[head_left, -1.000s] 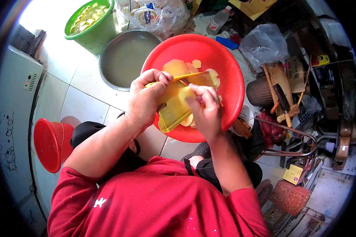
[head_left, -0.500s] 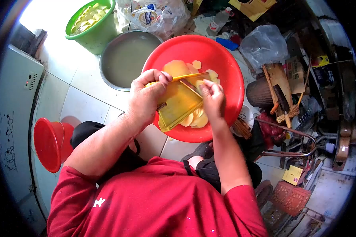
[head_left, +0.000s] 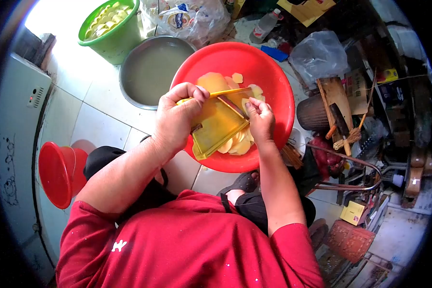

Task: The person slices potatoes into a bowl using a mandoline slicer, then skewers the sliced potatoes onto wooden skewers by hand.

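Observation:
My left hand [head_left: 180, 115] is closed round the frame of a yellow translucent slicer [head_left: 216, 137] with a slanted metal blade. The slicer is tilted over a large red basin [head_left: 279, 84]. Thin pale-yellow potato slices [head_left: 237, 145] lie in the basin, some seen through the slicer and a few beyond it. My right hand [head_left: 261, 120] is pinched at the slicer's right side, by the blade. A small pale potato piece [head_left: 245, 103] shows at its fingertips, partly hidden by them.
A grey metal basin [head_left: 126, 84] of cloudy water stands behind left, next to a green bucket [head_left: 105, 47] holding peeled pale pieces. A small red bucket [head_left: 51, 175] is at left. Clutter at right includes a metal-tube frame [head_left: 369, 185], a hammer-like tool [head_left: 340, 120] and a plastic bag [head_left: 320, 56].
My right hand has shifted slightly down along the slicer, near the blade. My left hand keeps its hold on the slicer. The whole view has drifted slightly.

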Demonstrator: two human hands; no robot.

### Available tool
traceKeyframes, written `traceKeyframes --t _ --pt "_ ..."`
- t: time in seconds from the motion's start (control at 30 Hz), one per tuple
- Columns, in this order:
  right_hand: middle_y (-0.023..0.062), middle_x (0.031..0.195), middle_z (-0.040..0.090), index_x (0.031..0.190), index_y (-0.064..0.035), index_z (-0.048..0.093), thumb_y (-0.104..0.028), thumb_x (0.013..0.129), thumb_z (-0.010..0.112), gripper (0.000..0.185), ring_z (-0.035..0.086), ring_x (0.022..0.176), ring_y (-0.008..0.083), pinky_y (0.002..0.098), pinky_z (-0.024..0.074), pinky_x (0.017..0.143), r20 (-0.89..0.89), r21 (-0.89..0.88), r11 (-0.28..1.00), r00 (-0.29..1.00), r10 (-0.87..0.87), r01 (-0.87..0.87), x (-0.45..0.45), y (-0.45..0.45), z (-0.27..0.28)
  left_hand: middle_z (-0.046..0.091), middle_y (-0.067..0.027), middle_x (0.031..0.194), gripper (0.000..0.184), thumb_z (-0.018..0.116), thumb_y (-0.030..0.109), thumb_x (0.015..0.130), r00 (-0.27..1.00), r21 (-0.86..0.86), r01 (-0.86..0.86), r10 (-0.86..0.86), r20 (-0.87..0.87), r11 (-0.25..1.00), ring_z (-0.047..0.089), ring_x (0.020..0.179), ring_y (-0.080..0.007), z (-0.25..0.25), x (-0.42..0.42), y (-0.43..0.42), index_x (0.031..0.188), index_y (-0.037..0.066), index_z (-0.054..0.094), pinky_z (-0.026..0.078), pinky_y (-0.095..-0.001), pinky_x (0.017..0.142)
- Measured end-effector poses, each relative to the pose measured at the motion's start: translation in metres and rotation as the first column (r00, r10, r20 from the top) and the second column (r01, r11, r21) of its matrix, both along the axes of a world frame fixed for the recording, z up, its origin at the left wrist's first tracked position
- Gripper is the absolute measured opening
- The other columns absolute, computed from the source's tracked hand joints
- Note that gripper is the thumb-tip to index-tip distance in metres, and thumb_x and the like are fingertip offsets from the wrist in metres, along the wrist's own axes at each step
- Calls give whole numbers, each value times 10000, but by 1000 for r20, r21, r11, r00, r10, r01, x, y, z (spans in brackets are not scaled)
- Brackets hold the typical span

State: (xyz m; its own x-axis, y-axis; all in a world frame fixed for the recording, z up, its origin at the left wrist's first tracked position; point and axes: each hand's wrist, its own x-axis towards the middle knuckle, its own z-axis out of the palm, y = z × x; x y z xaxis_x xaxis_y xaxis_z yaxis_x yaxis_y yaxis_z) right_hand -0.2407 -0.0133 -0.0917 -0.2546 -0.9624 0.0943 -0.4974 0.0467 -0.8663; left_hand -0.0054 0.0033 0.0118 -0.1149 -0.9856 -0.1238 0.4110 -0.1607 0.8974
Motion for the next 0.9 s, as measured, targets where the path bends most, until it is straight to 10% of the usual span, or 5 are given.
traceKeyframes --t 0.17,0.33,0.57,0.7,0.9 --pt "122 908 652 991 -5 638 -308 888 600 322 630 831 214 341 493 739 12 -27 999 999 33 -32 -10 -15 -4 582 -29 927 59 490 7 750 1000 -1 5 -5 2 1000 497 862 -109 -1 0 -3 766 32 542 404 -243 833" --pt "148 874 671 1040 -64 613 -298 871 584 290 651 798 302 385 505 716 -362 222 971 932 -9 95 2 -40 19 552 -50 960 101 477 -16 709 999 11 31 -30 -17 999 509 893 -158 1 1 -2 779 44 521 413 -274 841" --pt "107 699 640 1041 -92 605 -217 862 582 220 626 646 298 413 489 590 -345 -74 984 930 126 -161 39 -23 42 553 -46 957 81 481 -10 720 1000 -15 17 -17 10 1000 505 891 -150 -1 2 2 768 46 516 410 -268 846" --pt "177 872 642 1060 -58 579 -121 865 555 206 629 795 339 421 492 701 -271 -52 962 931 246 -269 77 10 99 551 -48 953 74 490 -5 716 1000 8 -9 9 26 1000 502 898 -149 4 -2 6 763 47 514 404 -263 851" --pt "195 871 646 1040 -59 586 -110 850 548 200 631 812 358 437 499 717 -356 -22 992 928 111 -127 49 -22 54 548 -51 951 71 495 -7 720 1000 16 -4 4 -2 1000 496 904 -146 2 -3 7 762 47 514 386 -255 864"
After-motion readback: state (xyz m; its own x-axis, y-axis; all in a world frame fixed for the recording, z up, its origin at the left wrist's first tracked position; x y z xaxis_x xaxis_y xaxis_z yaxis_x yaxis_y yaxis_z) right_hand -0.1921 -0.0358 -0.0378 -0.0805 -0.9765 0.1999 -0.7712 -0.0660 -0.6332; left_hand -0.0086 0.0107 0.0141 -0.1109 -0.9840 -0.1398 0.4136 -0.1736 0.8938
